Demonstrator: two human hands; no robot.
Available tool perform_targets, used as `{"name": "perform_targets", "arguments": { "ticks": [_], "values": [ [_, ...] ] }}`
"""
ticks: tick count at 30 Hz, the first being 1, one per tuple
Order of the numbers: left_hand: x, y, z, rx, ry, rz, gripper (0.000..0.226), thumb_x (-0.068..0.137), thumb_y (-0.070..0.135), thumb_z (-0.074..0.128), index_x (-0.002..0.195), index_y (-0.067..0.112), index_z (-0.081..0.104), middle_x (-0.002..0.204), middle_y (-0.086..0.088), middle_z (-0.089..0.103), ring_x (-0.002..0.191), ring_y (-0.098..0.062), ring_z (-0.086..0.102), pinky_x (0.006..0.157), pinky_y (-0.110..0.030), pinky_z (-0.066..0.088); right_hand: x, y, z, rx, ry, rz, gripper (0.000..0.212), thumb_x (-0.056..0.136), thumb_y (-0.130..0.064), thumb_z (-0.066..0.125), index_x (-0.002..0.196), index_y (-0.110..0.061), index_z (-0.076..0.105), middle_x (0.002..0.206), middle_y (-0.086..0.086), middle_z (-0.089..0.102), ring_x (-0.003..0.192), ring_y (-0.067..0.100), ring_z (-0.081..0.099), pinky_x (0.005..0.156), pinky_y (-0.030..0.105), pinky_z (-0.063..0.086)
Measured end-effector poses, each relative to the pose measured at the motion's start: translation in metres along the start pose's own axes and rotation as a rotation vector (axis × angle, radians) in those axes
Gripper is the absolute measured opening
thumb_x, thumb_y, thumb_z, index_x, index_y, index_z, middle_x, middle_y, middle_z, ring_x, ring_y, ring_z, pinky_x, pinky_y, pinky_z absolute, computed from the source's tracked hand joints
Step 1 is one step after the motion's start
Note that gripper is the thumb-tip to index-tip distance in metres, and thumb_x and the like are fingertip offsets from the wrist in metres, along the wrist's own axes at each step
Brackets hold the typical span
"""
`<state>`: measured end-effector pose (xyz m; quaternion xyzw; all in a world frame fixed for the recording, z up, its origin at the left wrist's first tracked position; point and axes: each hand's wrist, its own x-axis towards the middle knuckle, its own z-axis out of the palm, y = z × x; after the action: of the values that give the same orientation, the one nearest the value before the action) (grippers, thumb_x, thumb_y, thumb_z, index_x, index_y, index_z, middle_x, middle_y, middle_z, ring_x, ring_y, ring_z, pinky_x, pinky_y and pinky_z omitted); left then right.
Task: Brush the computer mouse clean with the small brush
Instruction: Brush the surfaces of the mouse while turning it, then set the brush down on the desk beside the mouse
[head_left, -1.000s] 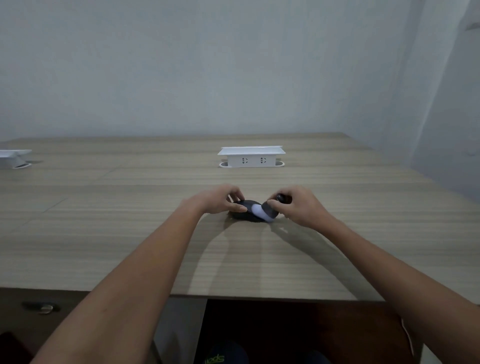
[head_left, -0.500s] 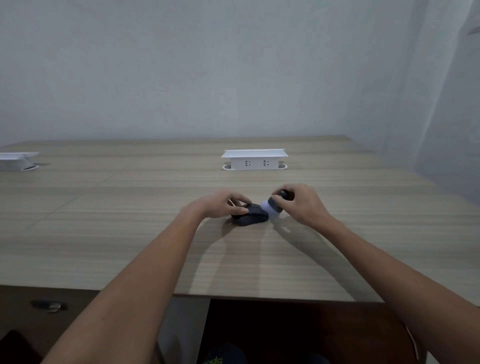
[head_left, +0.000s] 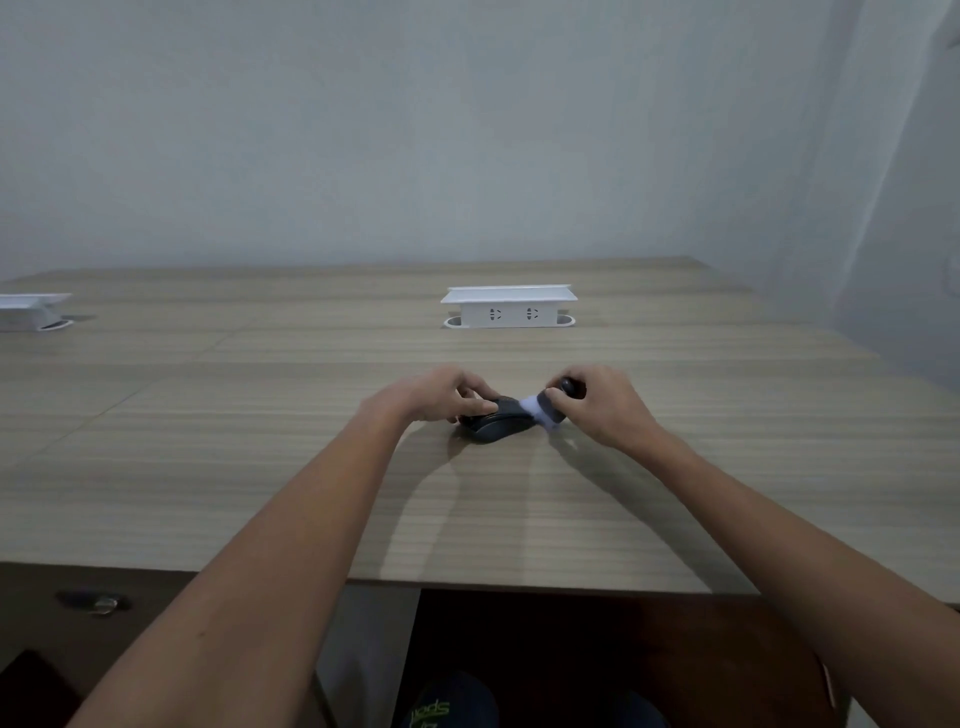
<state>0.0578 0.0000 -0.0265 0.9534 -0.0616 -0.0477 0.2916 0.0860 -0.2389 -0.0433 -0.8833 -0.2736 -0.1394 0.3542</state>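
A dark grey computer mouse (head_left: 500, 427) lies on the wooden table (head_left: 260, 441). My left hand (head_left: 435, 395) grips its left end with the fingertips and holds it down. My right hand (head_left: 602, 402) is closed on a small brush (head_left: 550, 406) with a black round handle and pale bristles. The bristles touch the mouse's right end. The far side of the mouse is hidden behind my left fingers.
A white socket box (head_left: 509, 306) stands on the table behind the hands. Another white box (head_left: 31, 310) sits at the far left edge. A drawer handle (head_left: 93, 603) shows below the table's front edge. A pale wall rises behind.
The brush has swept from the top of the mouse off to its right end and stays there. My left hand keeps its hold on the mouse.
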Motion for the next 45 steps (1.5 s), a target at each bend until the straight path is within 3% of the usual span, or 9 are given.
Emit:
{"name": "perform_targets", "arguments": {
  "ticks": [7, 13, 18, 22, 27, 31, 35, 39, 45],
  "values": [
    [-0.004, 0.0, 0.004, -0.066, 0.048, -0.026, 0.028, 0.093, 0.033, 0.067, 0.118, 0.021, 0.072, 0.084, 0.003, 0.068, 0.08, -0.015, 0.064, 0.078, -0.029, 0.057, -0.016, -0.004, 0.0, 0.162, -0.055, -0.152, 0.013, 0.087, -0.023, 0.07, 0.095, -0.022, 0.081, 0.085, -0.011, 0.078, 0.081, 0.0, 0.069, 0.07, 0.014, 0.05],
    [-0.007, 0.002, 0.012, -0.09, 0.117, -0.048, 0.028, 0.094, 0.03, 0.066, 0.117, 0.015, 0.072, 0.089, -0.01, 0.068, 0.078, -0.021, 0.061, 0.081, -0.035, 0.055, -0.015, 0.0, -0.005, 0.027, 0.017, -0.109, 0.015, 0.088, -0.021, 0.068, 0.095, -0.015, 0.08, 0.089, -0.004, 0.078, 0.084, 0.012, 0.069, 0.076, 0.028, 0.051],
    [-0.008, 0.003, 0.014, -0.041, 0.163, -0.052, 0.027, 0.094, 0.033, 0.065, 0.115, 0.018, 0.074, 0.098, -0.011, 0.072, 0.086, -0.02, 0.064, 0.084, -0.032, 0.051, -0.02, -0.01, 0.006, 0.065, -0.086, -0.203, 0.017, 0.086, -0.021, 0.072, 0.099, -0.017, 0.081, 0.094, -0.004, 0.079, 0.083, 0.006, 0.068, 0.071, 0.01, 0.047],
    [-0.008, 0.003, 0.017, -0.052, 0.192, -0.074, 0.027, 0.094, 0.032, 0.065, 0.114, 0.017, 0.075, 0.104, -0.017, 0.074, 0.085, -0.021, 0.063, 0.086, -0.033, 0.052, -0.011, -0.006, 0.005, -0.028, 0.036, -0.124, 0.016, 0.087, -0.019, 0.069, 0.096, -0.012, 0.08, 0.093, 0.001, 0.079, 0.087, 0.017, 0.069, 0.076, 0.029, 0.05],
    [-0.007, 0.001, 0.018, -0.083, 0.206, -0.094, 0.027, 0.093, 0.034, 0.066, 0.112, 0.017, 0.075, 0.105, -0.016, 0.075, 0.095, -0.028, 0.07, 0.09, -0.036, 0.053, -0.016, -0.014, 0.012, 0.073, -0.09, -0.206, 0.015, 0.084, -0.026, 0.073, 0.094, -0.02, 0.082, 0.087, -0.007, 0.079, 0.077, 0.002, 0.067, 0.067, 0.012, 0.046],
    [-0.008, 0.003, 0.02, -0.091, 0.197, -0.106, 0.029, 0.094, 0.034, 0.065, 0.115, 0.016, 0.073, 0.108, -0.018, 0.075, 0.094, -0.026, 0.069, 0.092, -0.037, 0.053, -0.009, -0.001, 0.007, -0.029, 0.009, -0.123, 0.016, 0.086, -0.021, 0.069, 0.094, -0.014, 0.08, 0.092, 0.0, 0.078, 0.085, 0.015, 0.069, 0.079, 0.033, 0.053],
    [-0.01, 0.005, 0.021, -0.073, 0.196, -0.103, 0.028, 0.093, 0.037, 0.065, 0.115, 0.021, 0.074, 0.107, -0.013, 0.074, 0.094, -0.025, 0.068, 0.082, -0.03, 0.05, -0.008, 0.02, -0.006, -0.072, 0.066, -0.092, 0.014, 0.09, -0.023, 0.068, 0.097, -0.015, 0.078, 0.086, -0.001, 0.071, 0.081, 0.017, 0.062, 0.075, 0.032, 0.048],
    [-0.01, 0.01, 0.024, -0.032, 0.221, -0.09, 0.027, 0.094, 0.037, 0.063, 0.114, 0.022, 0.073, 0.105, -0.01, 0.074, 0.086, -0.017, 0.063, 0.068, -0.023, 0.046, -0.019, 0.033, -0.009, -0.132, 0.065, -0.079, 0.02, 0.093, -0.029, 0.065, 0.107, -0.02, 0.077, 0.087, 0.001, 0.063, 0.079, 0.02, 0.061, 0.073, 0.037, 0.052],
    [-0.014, 0.012, 0.03, -0.024, 0.262, -0.073, 0.027, 0.097, 0.034, 0.06, 0.115, 0.018, 0.071, 0.103, -0.013, 0.072, 0.088, -0.02, 0.062, 0.084, -0.033, 0.049, -0.034, 0.034, 0.003, -0.222, 0.0, -0.09, 0.032, 0.094, -0.032, 0.063, 0.125, -0.03, 0.071, 0.089, 0.0, 0.048, 0.08, 0.016, 0.048, 0.067, 0.03, 0.042]
  ]
}}
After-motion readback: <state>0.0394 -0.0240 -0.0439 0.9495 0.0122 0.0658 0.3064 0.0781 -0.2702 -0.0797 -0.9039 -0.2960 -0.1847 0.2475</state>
